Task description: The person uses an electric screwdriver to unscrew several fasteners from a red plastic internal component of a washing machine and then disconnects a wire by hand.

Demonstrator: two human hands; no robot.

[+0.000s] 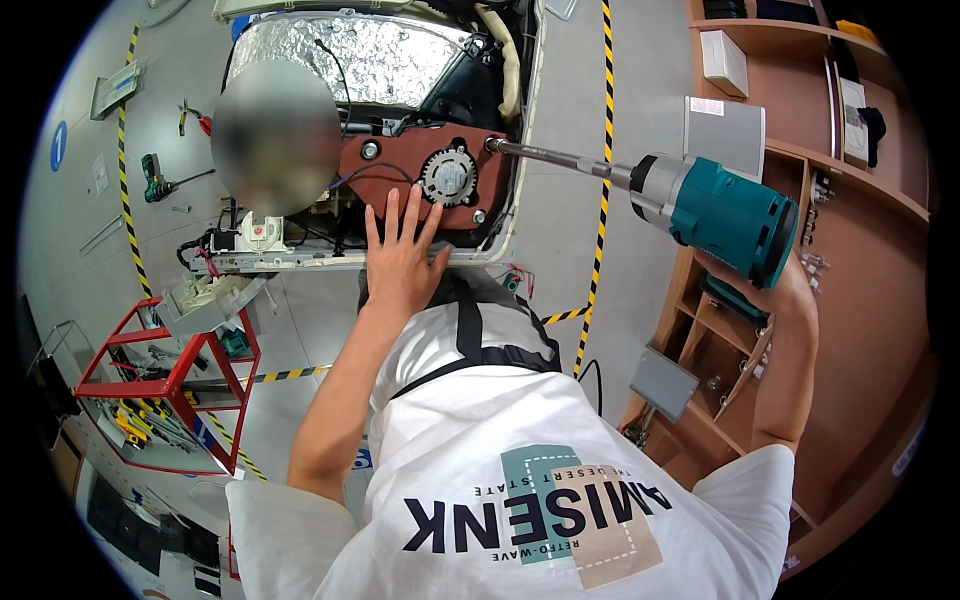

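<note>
My right hand [775,290] grips a teal and black impact wrench [725,215] by its handle. Its long metal socket extension [560,157] reaches left, and the tip meets the upper right corner of a red-brown plate [395,180]. That plate sits inside an opened white appliance casing [516,200]. My left hand [402,255] is spread, its fingertips on the plate's lower edge beside a round, toothed, motor-like part [449,176]. Bolt heads [370,150] show on the plate. Whatever the socket covers is hidden.
Silver foil [370,60] lines the casing; a blurred round patch [277,135] hides its left part. On the floor at left lie a drill [160,180] and pliers [196,118]. A red-framed tool cart [165,390] stands lower left, wooden shelving [760,140] at right.
</note>
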